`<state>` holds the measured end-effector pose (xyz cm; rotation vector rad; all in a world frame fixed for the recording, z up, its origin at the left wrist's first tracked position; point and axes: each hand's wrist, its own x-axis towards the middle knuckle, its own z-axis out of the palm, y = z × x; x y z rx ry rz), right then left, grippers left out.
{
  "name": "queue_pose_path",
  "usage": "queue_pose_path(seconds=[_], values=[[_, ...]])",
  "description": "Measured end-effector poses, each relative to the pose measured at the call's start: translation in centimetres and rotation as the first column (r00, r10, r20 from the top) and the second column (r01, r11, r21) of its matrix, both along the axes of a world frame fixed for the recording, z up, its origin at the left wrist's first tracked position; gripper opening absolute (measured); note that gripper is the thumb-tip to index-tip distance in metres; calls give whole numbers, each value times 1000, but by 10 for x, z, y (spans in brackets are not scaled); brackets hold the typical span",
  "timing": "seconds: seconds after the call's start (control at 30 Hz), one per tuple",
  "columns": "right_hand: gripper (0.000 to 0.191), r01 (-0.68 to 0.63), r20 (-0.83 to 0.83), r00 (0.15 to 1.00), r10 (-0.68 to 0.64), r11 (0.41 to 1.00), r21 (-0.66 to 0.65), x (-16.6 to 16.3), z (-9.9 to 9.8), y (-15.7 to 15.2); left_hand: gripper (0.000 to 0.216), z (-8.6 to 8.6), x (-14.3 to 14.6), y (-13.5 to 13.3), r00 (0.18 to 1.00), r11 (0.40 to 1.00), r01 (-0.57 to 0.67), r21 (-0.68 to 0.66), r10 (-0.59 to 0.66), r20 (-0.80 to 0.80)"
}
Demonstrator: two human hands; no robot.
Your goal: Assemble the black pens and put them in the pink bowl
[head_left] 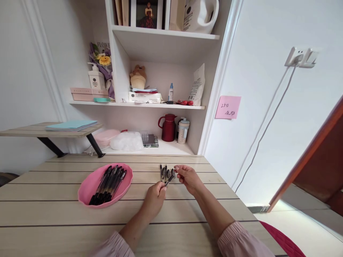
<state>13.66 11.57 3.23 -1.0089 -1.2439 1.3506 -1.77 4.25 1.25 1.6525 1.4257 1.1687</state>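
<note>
My left hand (155, 198) is closed around the lower part of a slim black pen (169, 179), which slants up to the right. At the pen's upper end, my right hand (187, 177) has its thumb and fingertips pinched together. Whatever sits between those fingertips is too small to make out. Just behind my hands, several thin black pen parts (161, 172) stand out against the tabletop, partly hidden by my left hand. To the left, a pink scalloped tray (123, 191) holds a bundle of black capped pens (112, 180).
The slatted wooden table (66, 217) backs onto white shelves. A small raised stand (24, 130) bears a light blue notebook (71, 125). On the low shelf are a red jug (168, 128), a speckled bottle (183, 131) and a plastic bag (127, 141). A cord (264, 128) hangs down the right wall.
</note>
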Motion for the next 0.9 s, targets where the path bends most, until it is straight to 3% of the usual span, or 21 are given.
queue_pose_path(seconds=[0.07, 0.2, 0.9], values=[[31, -29, -150, 988, 20, 998, -53, -2, 1, -2, 17, 1, 0, -1, 996, 1000, 3, 29, -1, -84], [31, -2, -214, 977, -20, 995, -100, -2, 3, -3, 17, 3, 0, -2, 994, 999, -14, 36, 18, -104], [30, -84, -157, 986, 64, 988, -128, -15, -6, -14, 17, 1, -1, 0, 982, 997, -46, 66, 57, -181]])
